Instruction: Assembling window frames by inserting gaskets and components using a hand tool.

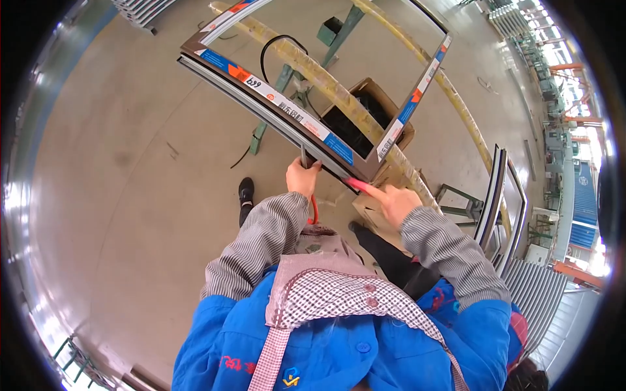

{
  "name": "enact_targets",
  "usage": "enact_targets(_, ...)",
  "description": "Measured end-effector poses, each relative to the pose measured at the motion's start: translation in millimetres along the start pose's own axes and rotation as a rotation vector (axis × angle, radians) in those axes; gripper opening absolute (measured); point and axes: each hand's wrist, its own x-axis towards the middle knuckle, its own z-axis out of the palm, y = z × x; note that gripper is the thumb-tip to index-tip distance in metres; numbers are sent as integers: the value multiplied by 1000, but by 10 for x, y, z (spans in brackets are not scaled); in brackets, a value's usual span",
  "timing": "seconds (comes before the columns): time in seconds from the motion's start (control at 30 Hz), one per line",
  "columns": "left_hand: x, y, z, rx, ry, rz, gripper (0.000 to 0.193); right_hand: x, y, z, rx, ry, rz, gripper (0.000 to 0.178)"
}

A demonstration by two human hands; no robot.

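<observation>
A brown metal window frame (303, 122) with printed tape strips lies before me, its near corner close to my hands. At its near outer edge, my left hand (303, 178) is closed around a grey metal hand tool (304, 156), which sticks up from the fist. A red piece (314, 211), perhaps its handle, shows below that hand. My right hand (399, 203) reaches to the frame's near corner. Its index finger is stretched out, with a red covering or mark at the tip touching the edge; the other fingers curl. I see nothing held in it.
Yellowish wrapped bars (414, 176) on green stands (280, 85) pass under the frame. An open cardboard box (405, 138) with dark contents sits below. More frames (499, 202) stand at right, beside stacked grey profiles (531, 293). A black cable (263, 58) loops behind the frame.
</observation>
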Motion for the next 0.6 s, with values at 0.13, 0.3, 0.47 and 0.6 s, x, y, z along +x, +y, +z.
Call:
enact_targets(0.13, 72, 45, 2, -41, -26, -37, 21, 232, -56, -56, -9, 42, 5, 47)
enact_targets(0.3, 112, 58, -59, -10, -29, -20, 19, 163, 49, -162, 132, -91, 15, 40)
enact_targets(0.47, 286, -9, -172, -76, 62, -89, 25, 806, -309, -322, 96, 45, 34, 37)
enact_targets(0.6, 476, 75, -323, 7, 80, -91, 29, 713, -136, -245, 122, 32, -47, 46)
